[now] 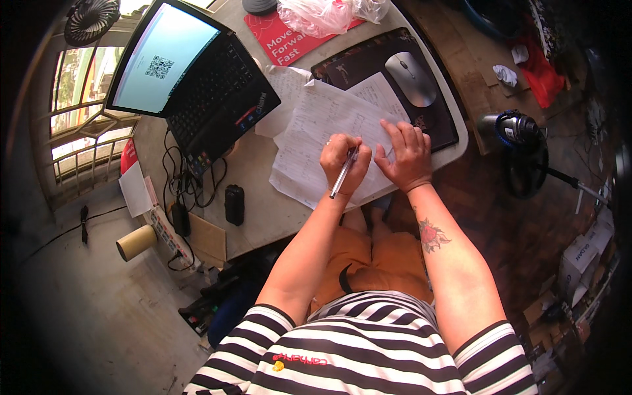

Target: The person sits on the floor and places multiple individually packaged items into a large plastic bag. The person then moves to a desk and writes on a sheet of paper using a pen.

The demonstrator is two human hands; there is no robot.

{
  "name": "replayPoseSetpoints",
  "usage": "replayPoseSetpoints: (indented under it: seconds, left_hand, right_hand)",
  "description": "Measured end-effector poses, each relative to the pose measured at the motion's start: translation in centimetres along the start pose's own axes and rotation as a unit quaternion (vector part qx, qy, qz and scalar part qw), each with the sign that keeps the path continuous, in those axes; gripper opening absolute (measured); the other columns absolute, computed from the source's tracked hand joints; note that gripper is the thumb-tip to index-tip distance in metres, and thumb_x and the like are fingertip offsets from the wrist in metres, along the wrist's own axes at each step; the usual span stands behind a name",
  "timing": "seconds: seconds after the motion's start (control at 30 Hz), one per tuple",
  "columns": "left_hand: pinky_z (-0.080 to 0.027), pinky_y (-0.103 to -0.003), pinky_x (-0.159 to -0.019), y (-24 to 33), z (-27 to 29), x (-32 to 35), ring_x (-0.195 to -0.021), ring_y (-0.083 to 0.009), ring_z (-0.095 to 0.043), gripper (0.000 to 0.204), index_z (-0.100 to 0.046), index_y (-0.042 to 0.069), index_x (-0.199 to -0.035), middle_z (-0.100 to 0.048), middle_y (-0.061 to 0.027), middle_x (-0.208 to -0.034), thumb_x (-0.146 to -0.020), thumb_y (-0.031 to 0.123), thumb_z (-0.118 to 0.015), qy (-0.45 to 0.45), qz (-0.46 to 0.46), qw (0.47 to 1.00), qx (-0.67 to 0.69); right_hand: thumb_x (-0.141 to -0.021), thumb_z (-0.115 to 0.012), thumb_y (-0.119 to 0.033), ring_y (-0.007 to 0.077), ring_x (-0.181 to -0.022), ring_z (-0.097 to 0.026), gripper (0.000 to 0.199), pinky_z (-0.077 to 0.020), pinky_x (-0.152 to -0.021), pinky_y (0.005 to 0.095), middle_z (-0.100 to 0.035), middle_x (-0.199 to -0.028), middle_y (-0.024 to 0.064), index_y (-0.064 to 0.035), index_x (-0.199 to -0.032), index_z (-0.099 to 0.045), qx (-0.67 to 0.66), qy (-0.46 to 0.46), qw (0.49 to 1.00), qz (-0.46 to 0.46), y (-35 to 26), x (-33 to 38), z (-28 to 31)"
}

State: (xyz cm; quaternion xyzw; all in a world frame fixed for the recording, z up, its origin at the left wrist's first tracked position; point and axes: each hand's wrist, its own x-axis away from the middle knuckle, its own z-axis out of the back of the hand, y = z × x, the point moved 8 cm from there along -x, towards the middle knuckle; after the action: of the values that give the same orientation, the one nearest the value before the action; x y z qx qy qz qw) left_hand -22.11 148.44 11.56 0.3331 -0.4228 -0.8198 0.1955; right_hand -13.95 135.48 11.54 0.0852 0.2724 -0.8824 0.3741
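My left hand [344, 163] is closed around a clear-barrelled pen [343, 175], its back end pointing down toward my wrist. The writing tip is hidden by my fingers, over a large white sheet of paper [309, 141] covered in handwriting. Fingers outstretched, my right hand [407, 158] lies flat on the sheet's right part. A smaller written sheet [383, 93] shows partly beyond it, resting on a dark mouse pad [449, 131]. On that pad, past my right fingertips, sits a grey computer mouse [411, 79].
An open laptop [217, 89] with a lit screen stands at the left of the table [263, 217]. Black cables [174, 161] and a small black case [234, 204] lie nearer. A red printed sheet [270, 39] and a clear plastic bag [316, 16] are at the far edge.
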Motion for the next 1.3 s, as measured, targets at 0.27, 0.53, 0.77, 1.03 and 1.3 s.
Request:
replayPoseSetpoints:
  seconds: [0.27,0.53,0.77,1.03,1.3]
  left_hand:
    - [-0.048,-0.028,-0.058,0.5,-0.8,-0.1,-0.060,-0.0159,-0.059,0.011,-0.061,0.003,-0.082,-0.063,-0.0077,-0.071,-0.075,0.002,-0.070,-0.041,-0.024,0.999,-0.012]
    - [-0.047,-0.027,-0.057,0.3,-0.7,0.1,-0.059,-0.0145,-0.058,0.011,-0.062,0.004,-0.082,-0.062,-0.0069,-0.070,-0.075,0.001,-0.070,-0.034,-0.006,0.999,-0.006]
    - [-0.046,-0.026,-0.054,1.9,-0.8,-0.5,-0.057,-0.0125,-0.056,0.015,-0.062,0.005,-0.082,-0.063,-0.0060,-0.072,-0.071,-0.002,-0.069,-0.040,-0.043,0.998,-0.002]
    - [-0.049,-0.024,-0.058,0.4,-0.5,0.3,-0.062,-0.0107,-0.059,0.016,-0.061,0.004,-0.083,-0.064,-0.0065,-0.076,-0.071,-0.003,-0.070,-0.033,-0.002,0.999,0.023]
    - [-0.050,-0.024,-0.059,0.3,-0.4,0.0,-0.063,-0.0106,-0.060,0.015,-0.062,0.004,-0.085,-0.065,-0.0064,-0.076,-0.074,-0.003,-0.070,-0.015,0.009,0.999,0.037]
  right_hand:
    - [-0.079,-0.065,-0.033,0.0233,-0.094,-0.055,0.048,-0.0419,-0.082,0.0379,-0.056,-0.106,0.0058,-0.0141,-0.123,-0.060,0.000,0.000,1.000,0.001,0.0,0.0,0.0]
    - [-0.080,-0.065,-0.034,0.0241,-0.093,-0.056,0.048,-0.0424,-0.081,0.0382,-0.056,-0.106,0.0061,-0.0150,-0.123,-0.060,0.002,0.003,1.000,-0.004,0.2,0.1,0.0]
    - [-0.081,-0.064,-0.035,0.0234,-0.093,-0.055,0.048,-0.0422,-0.081,0.0380,-0.056,-0.106,0.0056,-0.0148,-0.124,-0.060,0.012,-0.003,1.000,-0.007,0.4,0.1,0.0]
    - [-0.080,-0.064,-0.034,0.0216,-0.091,-0.055,0.049,-0.0414,-0.080,0.0369,-0.055,-0.105,0.0044,-0.0147,-0.125,-0.059,0.008,0.001,1.000,-0.001,0.1,-0.1,0.1]
    - [-0.079,-0.065,-0.033,0.0232,-0.091,-0.055,0.049,-0.0418,-0.080,0.0378,-0.055,-0.106,0.0053,-0.0145,-0.124,-0.060,0.009,-0.001,1.000,-0.001,0.0,0.0,-0.1]
